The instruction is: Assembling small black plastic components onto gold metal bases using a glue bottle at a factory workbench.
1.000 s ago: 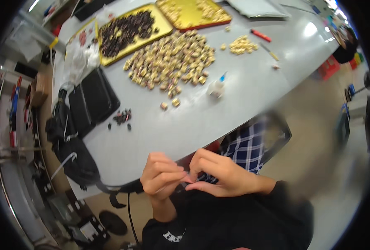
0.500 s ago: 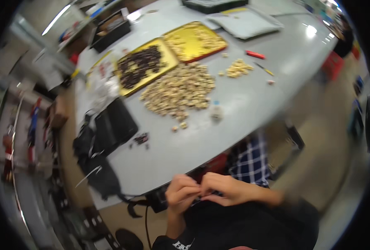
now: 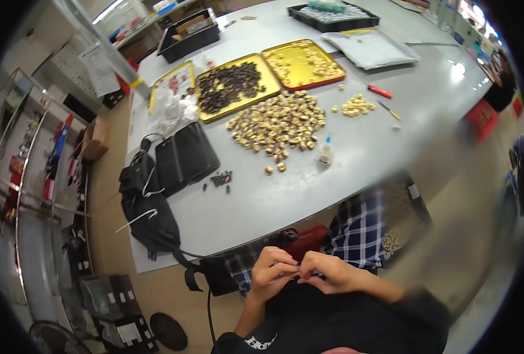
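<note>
Meeting at the fingertips over the person's lap, just off the near edge of the surface [image 3: 256, 206], the left hand [image 3: 272, 274] and right hand [image 3: 328, 272] are curled, fingers bent and nearly closed; whether something tiny is pinched between them cannot be told. A heap of small gold-and-dark pieces [image 3: 279, 124] spreads across the middle of the surface, two strays lying on its near side. A clear dropper bottle with a blue tip [image 3: 325, 154] stands upright between heap and near edge. Near the left edge lies a flat black case [image 3: 186, 156], with a scatter of little dark bits [image 3: 221, 179] just beside it. Toward the far edge, a yellow tray [image 3: 271, 87] bears dark pieces; a red-rimmed yellow tray [image 3: 299, 65] bears pale-gold ones. Right of the heap sit a smaller pale-gold pile [image 3: 357, 105] and a red pen-shaped object [image 3: 380, 91].
</note>
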Demonstrator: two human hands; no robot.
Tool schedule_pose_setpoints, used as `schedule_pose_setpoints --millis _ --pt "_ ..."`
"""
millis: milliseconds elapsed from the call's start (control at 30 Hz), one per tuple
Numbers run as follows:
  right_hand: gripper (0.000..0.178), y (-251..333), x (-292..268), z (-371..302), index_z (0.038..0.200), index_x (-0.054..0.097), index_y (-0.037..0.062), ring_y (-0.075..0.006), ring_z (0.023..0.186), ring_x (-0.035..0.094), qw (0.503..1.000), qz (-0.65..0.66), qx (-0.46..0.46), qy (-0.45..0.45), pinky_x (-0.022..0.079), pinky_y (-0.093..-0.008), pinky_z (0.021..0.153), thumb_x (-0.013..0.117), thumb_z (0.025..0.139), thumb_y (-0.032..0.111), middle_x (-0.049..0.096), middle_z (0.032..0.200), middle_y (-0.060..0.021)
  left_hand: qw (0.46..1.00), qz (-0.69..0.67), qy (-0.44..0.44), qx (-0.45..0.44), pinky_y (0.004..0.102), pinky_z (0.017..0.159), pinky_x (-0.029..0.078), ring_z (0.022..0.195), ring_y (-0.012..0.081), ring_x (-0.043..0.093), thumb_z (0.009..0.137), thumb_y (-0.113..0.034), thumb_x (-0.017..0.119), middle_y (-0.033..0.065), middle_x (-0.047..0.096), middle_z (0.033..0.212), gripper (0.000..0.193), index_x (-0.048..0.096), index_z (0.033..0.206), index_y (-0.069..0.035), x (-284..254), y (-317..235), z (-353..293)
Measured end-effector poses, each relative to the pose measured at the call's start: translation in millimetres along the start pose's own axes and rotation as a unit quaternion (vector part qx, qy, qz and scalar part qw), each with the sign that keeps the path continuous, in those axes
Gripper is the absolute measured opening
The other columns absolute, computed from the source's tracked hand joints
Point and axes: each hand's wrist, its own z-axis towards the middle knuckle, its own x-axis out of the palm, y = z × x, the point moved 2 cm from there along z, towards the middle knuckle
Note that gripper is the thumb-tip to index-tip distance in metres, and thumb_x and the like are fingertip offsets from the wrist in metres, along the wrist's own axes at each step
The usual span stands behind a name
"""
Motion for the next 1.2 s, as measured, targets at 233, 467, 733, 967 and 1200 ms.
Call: schedule_pose_setpoints --millis 233,467,733,967,1200 --pt "0.026 7 7 -14 0.089 0.044 0.0009 -0.0239 0.071 0.053 0.998 0.001 -0.038 -0.043 0.045 -0.0308 0.062 0.063 0.073 -0.007 0.048 0.083 -0.0111 1.0 -0.006 0.003 0.011 0.0315 0.066 0.044 0.076 0.0215 0.056 0.054 -0.002 0.076 0.0044 0.059 0.077 0.021 0.062 0.07 -0.004 7 -8 -5" --pt "0.026 10 13 -33 0.09 0.043 0.0011 -0.0229 0.069 0.054 0.998 -0.001 0.005 -0.068 0.045 -0.0309 0.062 0.063 0.074 -0.006 0.049 0.081 -0.0103 1.0 -0.005 0.02 0.013 0.0314 0.066 0.045 0.077 0.0215 0.056 0.054 -0.001 0.076 0.0044 0.059 0.078 0.021 0.062 0.069 -0.005 14 -18 -6" --pt "0.027 6 6 -37 0.091 0.042 0.001 -0.0226 0.068 0.053 0.997 0.017 0.017 -0.069 0.044 -0.0307 0.06 0.063 0.075 -0.005 0.049 0.078 -0.0094 0.999 0.032 0.043 0.001 0.0299 0.066 0.046 0.075 0.0215 0.056 0.052 -0.001 0.077 0.0049 0.06 0.077 0.021 0.063 0.067 -0.005 21 -21 -4" --pt "0.025 -2 9 -17 0.09 0.042 0.0004 -0.0231 0.066 0.052 0.998 0.054 -0.04 -0.007 0.042 -0.0322 0.059 0.061 0.076 -0.006 0.046 0.078 -0.0097 0.996 0.06 -0.001 -0.059 0.0301 0.066 0.046 0.075 0.0217 0.056 0.051 0.0 0.076 0.0067 0.059 0.077 0.021 0.061 0.065 -0.004 7 -21 -13" --pt "0.027 -4 7 -7 0.087 0.042 0.0019 -0.0223 0.068 0.05 0.99 0.107 -0.077 0.054 0.043 -0.0301 0.061 0.062 0.074 -0.008 0.046 0.082 -0.0099 0.992 0.069 -0.044 -0.092 0.0306 0.066 0.046 0.076 0.0224 0.056 0.051 0.003 0.075 0.0076 0.059 0.077 0.021 0.06 0.064 -0.003 4 -28 -18"
